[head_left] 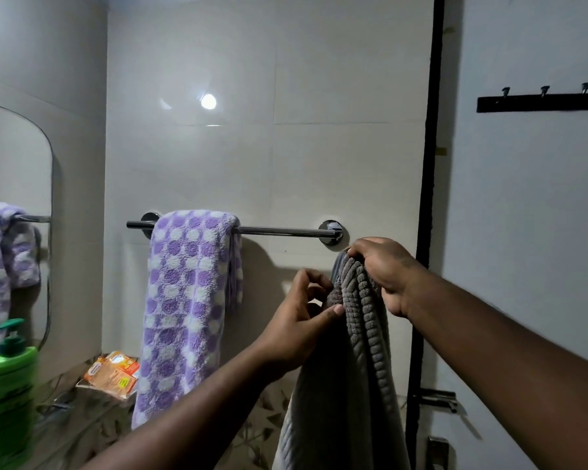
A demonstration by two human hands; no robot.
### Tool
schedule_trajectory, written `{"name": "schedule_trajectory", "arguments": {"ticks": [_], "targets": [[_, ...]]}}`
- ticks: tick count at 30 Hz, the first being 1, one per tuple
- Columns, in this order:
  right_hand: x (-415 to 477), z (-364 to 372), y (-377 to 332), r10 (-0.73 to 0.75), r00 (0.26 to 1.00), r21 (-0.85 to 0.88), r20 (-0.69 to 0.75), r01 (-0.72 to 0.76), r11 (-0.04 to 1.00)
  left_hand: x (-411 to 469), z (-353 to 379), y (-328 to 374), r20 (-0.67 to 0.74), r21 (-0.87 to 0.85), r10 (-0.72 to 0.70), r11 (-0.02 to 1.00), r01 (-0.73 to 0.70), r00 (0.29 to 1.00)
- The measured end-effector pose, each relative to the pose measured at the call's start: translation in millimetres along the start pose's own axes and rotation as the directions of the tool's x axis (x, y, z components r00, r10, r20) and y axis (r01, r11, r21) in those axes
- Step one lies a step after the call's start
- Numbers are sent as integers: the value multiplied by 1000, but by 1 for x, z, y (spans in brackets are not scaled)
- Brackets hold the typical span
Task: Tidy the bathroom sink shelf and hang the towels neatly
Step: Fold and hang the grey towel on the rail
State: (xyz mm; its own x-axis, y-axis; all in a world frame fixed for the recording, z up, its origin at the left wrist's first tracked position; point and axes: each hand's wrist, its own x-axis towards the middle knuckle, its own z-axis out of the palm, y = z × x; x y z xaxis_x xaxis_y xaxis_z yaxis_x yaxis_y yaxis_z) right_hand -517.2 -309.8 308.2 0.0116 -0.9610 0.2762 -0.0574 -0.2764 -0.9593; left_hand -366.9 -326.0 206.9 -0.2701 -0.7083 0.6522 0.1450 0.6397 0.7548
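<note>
Right now the grey towel (350, 351) hangs lengthwise, lower centre-right of the frame, bunched at its top in the right hand (384, 269), which clenches it just below the right end of the rail (279, 231). The left hand (306, 317) pinches its edge lower down. The rail runs level, up and left of both hands; the right is nearer. Two towels: this one, and one dotted purple towel (187, 293) already draped.
</note>
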Motion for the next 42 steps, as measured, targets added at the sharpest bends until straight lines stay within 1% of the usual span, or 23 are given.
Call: {"name": "schedule_trajectory", "arguments": {"ticks": [5, 9, 13, 15, 17, 19, 21, 23, 24, 26, 27, 28, 29, 30, 31, 32, 33, 34, 36, 37, 38, 40, 42], "targets": [[0, -2, -8, -28, 999, -28, 26, 29, 999, 1, 2, 0, -77, -58, -28, 998, 24, 997], [0, -1, -9, -39, 998, -26, 50, 41, 999, 1, 1, 4, -70, -56, 0, 998, -4, 998], [2, 1, -8, -44, 997, -30, 59, 46, 999, 1, 3, 9, -82, -98, 33, 994, -41, 996], [4, 2, -6, -49, 998, -39, 48, 51, 998, 2, 4, 8, -54, -103, 23, 994, -29, 998], [5, 3, -5, -62, 998, -52, 33, 63, 997, -1, 2, 3, 6, -61, -5, 998, 5, 1000], [7, 1, -6, -72, 997, -41, -15, 72, 997, -7, -2, -8, 43, -13, -68, 998, 69, 997], [12, -8, -8, -72, 992, 11, -108, 74, 997, -20, -9, -21, 33, 12, -129, 992, 129, 991], [19, -19, -6, -42, 970, 64, -239, 59, 996, -32, -19, -29, -11, 52, -160, 986, 160, 987], [21, -23, -4, -8, 956, 87, -292, 35, 996, -36, -24, -31, -48, 77, -152, 985, 156, 987], [21, -27, 2, 54, 941, 131, -333, -11, 991, -33, -33, -30, -146, 152, -103, 981, 125, 984], [21, -26, 6, 61, 950, 141, -306, -19, 990, -26, -35, -26, -198, 212, -65, 971, 108, 978], [19, -22, 9, 36, 972, 134, -231, -5, 991, -18, -37, -22, -236, 291, -21, 952, 92, 972], [15, -17, 13, -18, 994, 97, -109, 29, 995, -10, -37, -17, -252, 377, 22, 923, 77, 967], [11, -11, 17, -89, 995, -7, 54, 89, 996, -3, -37, -12, -243, 453, 62, 890, 57, 968], [7, -5, 21, -126, 966, -159, 226, 164, 974, 3, -36, -6, -216, 500, 85, 865, 36, 973], [5, -1, 24, -115, 925, -313, 362, 237, 920, 9, -37, -1, -185, 508, 89, 861, 18, 979], [4, 2, 27, -82, 894, -413, 440, 282, 866, 13, -38, 4, -163, 503, 79, 864, 14, 983], [5, 3, 28, -53, 877, -456, 477, 298, 838, 17, -38, 9, -149, 497, 70, 867, 14, 986], [9, -2, 29, -44, 869, -476, 492, 311, 822, 19, -39, 15, -110, 452, 59, 892, -3, 992], [11, -5, 30, -39, 869, -470, 493, 304, 828, 17, -38, 17, -79, 402, 41, 915, -5, 996], [12, -6, 32, -39, 876, -436, 481, 278, 856, 14, -36, 19, -54, 354, 6, 935, 14, 999], [12, -5, 37, -79, 911, -276, 405, 204, 939, 5, -37, 17, 9, 264, -83, 961, 78, 996], [14, -6, 39, -109, 959, -75, 261, 133, 988, -5, -43, 8, 66, 176, -201, 967, 186, 977]]}}
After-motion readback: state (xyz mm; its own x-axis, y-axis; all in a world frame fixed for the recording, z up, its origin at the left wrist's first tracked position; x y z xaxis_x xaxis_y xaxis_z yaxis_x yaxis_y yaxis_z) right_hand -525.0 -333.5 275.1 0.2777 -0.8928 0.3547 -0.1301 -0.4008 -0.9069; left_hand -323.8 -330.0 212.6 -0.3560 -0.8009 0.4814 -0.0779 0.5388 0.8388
